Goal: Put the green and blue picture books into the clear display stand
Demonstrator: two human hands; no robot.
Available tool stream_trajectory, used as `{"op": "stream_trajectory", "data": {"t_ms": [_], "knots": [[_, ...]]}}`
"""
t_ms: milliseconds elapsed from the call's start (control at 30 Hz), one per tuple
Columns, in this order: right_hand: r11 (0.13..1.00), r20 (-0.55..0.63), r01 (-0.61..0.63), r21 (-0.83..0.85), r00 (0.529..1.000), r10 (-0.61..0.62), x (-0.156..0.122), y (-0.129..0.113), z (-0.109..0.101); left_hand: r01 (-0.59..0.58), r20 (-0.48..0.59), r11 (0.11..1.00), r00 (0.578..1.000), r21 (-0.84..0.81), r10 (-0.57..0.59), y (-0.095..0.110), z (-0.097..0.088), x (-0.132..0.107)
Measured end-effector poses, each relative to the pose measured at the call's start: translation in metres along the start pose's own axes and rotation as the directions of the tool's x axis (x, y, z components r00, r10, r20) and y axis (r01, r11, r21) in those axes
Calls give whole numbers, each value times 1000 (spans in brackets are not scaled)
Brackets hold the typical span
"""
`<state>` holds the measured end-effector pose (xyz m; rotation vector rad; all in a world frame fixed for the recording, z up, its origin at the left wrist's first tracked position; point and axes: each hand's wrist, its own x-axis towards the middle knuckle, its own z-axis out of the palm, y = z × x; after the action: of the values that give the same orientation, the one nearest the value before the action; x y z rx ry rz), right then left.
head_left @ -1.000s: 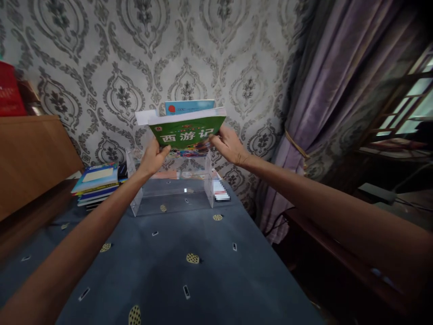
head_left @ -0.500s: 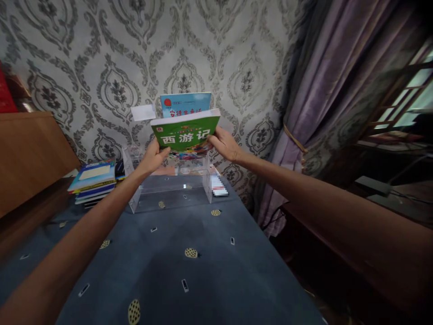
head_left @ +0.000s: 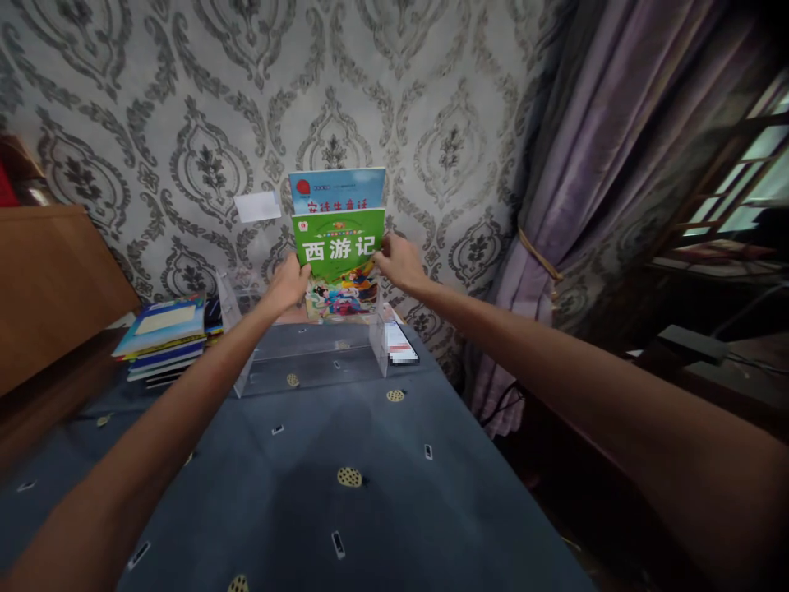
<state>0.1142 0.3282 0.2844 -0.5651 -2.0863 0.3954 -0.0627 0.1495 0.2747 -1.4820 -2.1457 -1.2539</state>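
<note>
A green picture book [head_left: 339, 275] with large white characters stands nearly upright between my hands. My left hand [head_left: 289, 284] is closed on its left edge, and my right hand [head_left: 399, 260] pinches the right edge near the title. Right behind it a blue book [head_left: 337, 182] with red characters rises higher, its lower part hidden by the green one. Both books are at the back of a clear plastic rack [head_left: 379, 344], whose side panels stand on the table. Whether the green book's bottom edge rests on the rack I cannot tell.
Several books lie stacked [head_left: 163, 329] left of the rack. A phone [head_left: 400, 344] leans or lies by its right side. The table has a dark blue patterned cloth [head_left: 296, 485]. A white card [head_left: 257, 207] shows against the wallpaper; a purple curtain [head_left: 555, 222] hangs at right.
The green book was tilted, its top edge toward me; now it is nearly upright against the blue book, showing more of its cover. Both hands kept hold of it.
</note>
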Motion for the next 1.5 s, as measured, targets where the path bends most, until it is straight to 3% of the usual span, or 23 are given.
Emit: {"op": "stream_trajectory", "data": {"t_ms": [100, 200, 333, 433, 600, 900, 1067, 1167, 1500], "knots": [[994, 9, -63, -84, 998, 64, -9, 5, 1, 96, -23, 970, 995, 223, -94, 7, 0, -7], [989, 34, -126, -84, 991, 129, -15, 7, 3, 106, -23, 950, 994, 292, -104, 12, 1, -12], [986, 114, -156, 59, 982, 149, -18, 9, 11, 89, -5, 930, 996, 356, -93, 15, 4, -15], [968, 143, -149, 200, 982, 121, -23, 10, 18, 132, 24, 914, 988, 383, -153, 18, 4, -16], [955, 100, -151, 254, 987, 130, -29, 9, 25, 199, 75, 905, 967, 377, -244, 24, 1, -14], [940, 125, -162, 302, 984, 130, -25, 10, 25, 177, 121, 930, 967, 322, -226, 19, -2, -13], [847, 22, -149, 510, 987, 160, -3, -6, 20, 158, 162, 949, 965, 273, -207, 18, -5, -13], [759, 53, -190, 622, 978, 201, 6, -15, 20, 157, 174, 952, 963, 261, -206, 17, -6, -10], [714, 23, -222, 665, 961, 277, 7, -13, 30, 188, 185, 956, 955, 226, -231, 16, -5, -8]]}}
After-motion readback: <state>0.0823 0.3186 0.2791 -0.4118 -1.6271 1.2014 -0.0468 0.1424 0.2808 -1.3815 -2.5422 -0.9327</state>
